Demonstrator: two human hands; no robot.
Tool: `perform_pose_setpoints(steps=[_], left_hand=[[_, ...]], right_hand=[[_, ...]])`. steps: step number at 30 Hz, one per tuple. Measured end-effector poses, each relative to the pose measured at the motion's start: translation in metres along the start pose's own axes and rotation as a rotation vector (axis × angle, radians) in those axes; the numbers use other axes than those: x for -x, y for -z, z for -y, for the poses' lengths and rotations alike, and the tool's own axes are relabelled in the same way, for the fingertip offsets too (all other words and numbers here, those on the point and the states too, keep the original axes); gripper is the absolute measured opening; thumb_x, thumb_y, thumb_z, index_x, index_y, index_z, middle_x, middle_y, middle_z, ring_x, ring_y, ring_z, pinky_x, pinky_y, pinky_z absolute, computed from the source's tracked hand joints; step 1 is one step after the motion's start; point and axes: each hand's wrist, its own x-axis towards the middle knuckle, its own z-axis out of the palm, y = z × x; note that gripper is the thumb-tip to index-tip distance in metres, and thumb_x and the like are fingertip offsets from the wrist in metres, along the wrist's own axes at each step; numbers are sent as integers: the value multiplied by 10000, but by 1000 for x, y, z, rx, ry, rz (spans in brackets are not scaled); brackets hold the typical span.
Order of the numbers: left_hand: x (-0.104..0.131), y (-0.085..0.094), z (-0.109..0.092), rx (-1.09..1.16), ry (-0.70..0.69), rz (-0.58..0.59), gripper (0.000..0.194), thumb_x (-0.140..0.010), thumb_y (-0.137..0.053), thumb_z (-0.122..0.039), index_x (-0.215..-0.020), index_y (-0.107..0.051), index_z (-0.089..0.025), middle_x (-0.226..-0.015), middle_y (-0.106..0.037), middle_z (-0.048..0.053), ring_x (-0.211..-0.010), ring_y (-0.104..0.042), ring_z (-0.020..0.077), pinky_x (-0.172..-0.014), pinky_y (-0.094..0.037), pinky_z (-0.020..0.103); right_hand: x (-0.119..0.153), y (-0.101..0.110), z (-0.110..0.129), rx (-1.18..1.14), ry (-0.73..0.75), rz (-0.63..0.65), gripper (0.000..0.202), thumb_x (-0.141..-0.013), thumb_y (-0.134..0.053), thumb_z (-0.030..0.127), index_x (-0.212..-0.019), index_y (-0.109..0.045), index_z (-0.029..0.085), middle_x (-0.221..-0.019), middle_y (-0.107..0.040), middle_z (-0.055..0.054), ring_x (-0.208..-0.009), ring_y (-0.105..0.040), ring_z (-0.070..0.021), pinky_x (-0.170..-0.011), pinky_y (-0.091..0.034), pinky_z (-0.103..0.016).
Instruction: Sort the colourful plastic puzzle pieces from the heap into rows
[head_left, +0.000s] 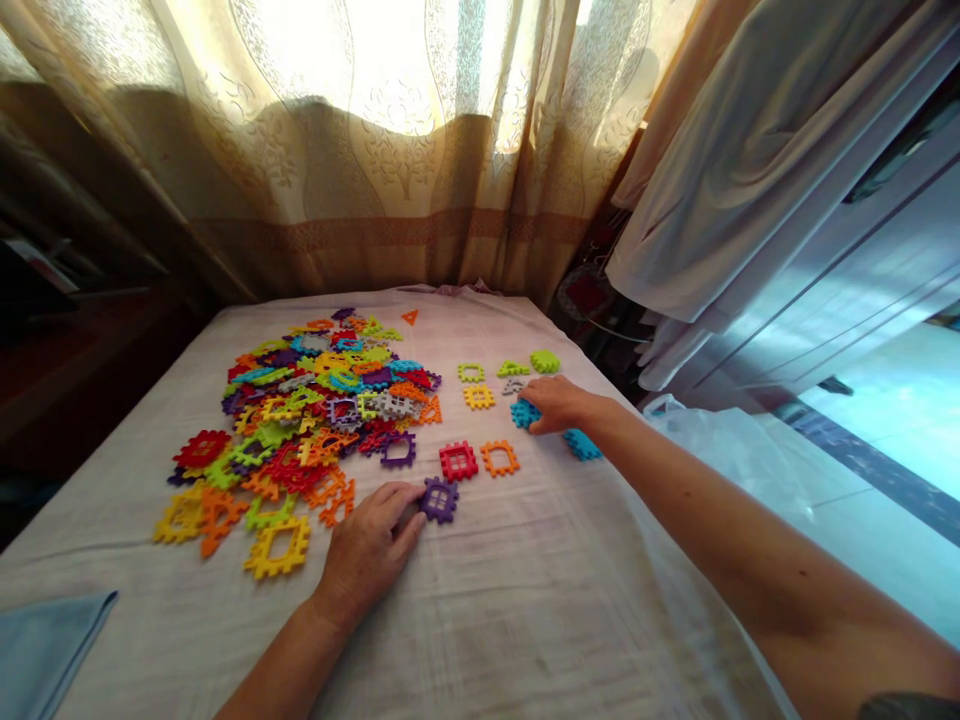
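My left hand [369, 548] rests on the white cloth with its thumb and fingertips closed on the left edge of a purple window-pattern building tile [439, 500]. Farther off to the right, my right hand [559, 402] has its fingers around a blue building tile [524, 413] lying on the cloth. A second blue tile [583, 445] lies under my right wrist. Near the hands are a red window tile [458, 461], an orange frame tile [500, 458], a yellow tile [479, 398] and a small grey tile [514, 386], partly hidden by my right fingers.
A heaped pile of mixed-colour tiles [322, 385] covers the left side of the cloth-covered surface [525, 600]. Green tiles [544, 362] lie at the back right. A folded blue cloth [52, 640] is at the front left corner. A clear plastic bag [720, 450] hangs beyond the right edge.
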Motion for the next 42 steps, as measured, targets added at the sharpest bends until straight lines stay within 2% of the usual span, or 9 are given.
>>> perform_pose_setpoints(steps=[4,8,10,12,17,21,25,30,42], left_hand=[[0,0,0,-1,-5,-3,269,-872,-540,-318,-1110,-655,-273,-1113,-694,17,-993,-660,187,-840,-540,316],[0,1,-1,1,-8,-11,266,-868,-544,-314,-1104,-659,-271,-1107,-696,16,-987,-662,184,-835,-541,310],[0,1,-1,0,-3,-13,267,-866,-544,-313,-1103,-660,-272,-1103,-697,15,-983,-664,185,-829,-543,311],[0,1,-1,-2,2,-9,270,-865,-546,-314,-1106,-659,-271,-1101,-697,15,-985,-664,187,-830,-543,315],[0,0,-1,-7,-6,-10,272,-872,-539,-329,-1111,-656,-270,-1106,-694,15,-999,-661,189,-842,-543,322],[0,0,-1,-14,-7,-15,274,-873,-534,-335,-1109,-657,-269,-1103,-696,15,-986,-666,189,-827,-550,321],[-1,0,-1,3,-23,-35,274,-869,-536,-341,-1102,-661,-269,-1096,-699,21,-985,-666,184,-841,-548,309],[-1,1,-1,-5,-19,-28,277,-871,-531,-349,-1103,-663,-274,-1091,-702,19,-975,-672,187,-829,-554,314],[-2,1,-1,-8,-31,-36,262,-870,-533,-329,-1094,-663,-279,-1084,-711,17,-954,-682,179,-798,-562,287]], right_hand=[[6,4,-14,-126,-18,-42,696,-722,-674,401,-1364,-506,188,-1333,-578,-140,-1209,-541,-307,-976,-431,-377],[21,1,-54,-300,-232,-195,531,-827,-544,320,-1342,-530,193,-1289,-623,-95,-1154,-591,-240,-978,-447,-325],[29,-7,-71,-298,-374,-185,570,-817,-561,354,-1362,-511,194,-1274,-632,-104,-1120,-614,-262,-944,-477,-353],[37,-17,-79,-272,-387,-120,690,-757,-636,397,-1398,-473,203,-1329,-592,-115,-1161,-592,-290,-952,-480,-377],[41,-40,-74,-196,-180,-77,723,-720,-638,253,-1417,-451,211,-1455,-474,-97,-1323,-451,-277,-1071,-390,-386],[35,-41,-73,-164,-123,-85,718,-718,-618,204,-1413,-446,244,-1426,-494,-97,-1305,-462,-273,-1030,-423,-386],[29,-35,-74,-152,-185,22,738,-721,-646,267,-1422,-414,273,-1381,-495,-123,-1164,-575,-294,-914,-481,-378],[20,-30,-72,-105,-215,146,646,-717,-678,321,-1329,-494,227,-1231,-570,-150,-1051,-622,-318,-840,-486,-383],[-17,-24,-82,-164,-256,83,570,-699,-702,346,-1234,-559,210,-1181,-603,-136,-1040,-624,-303,-852,-486,-380]])
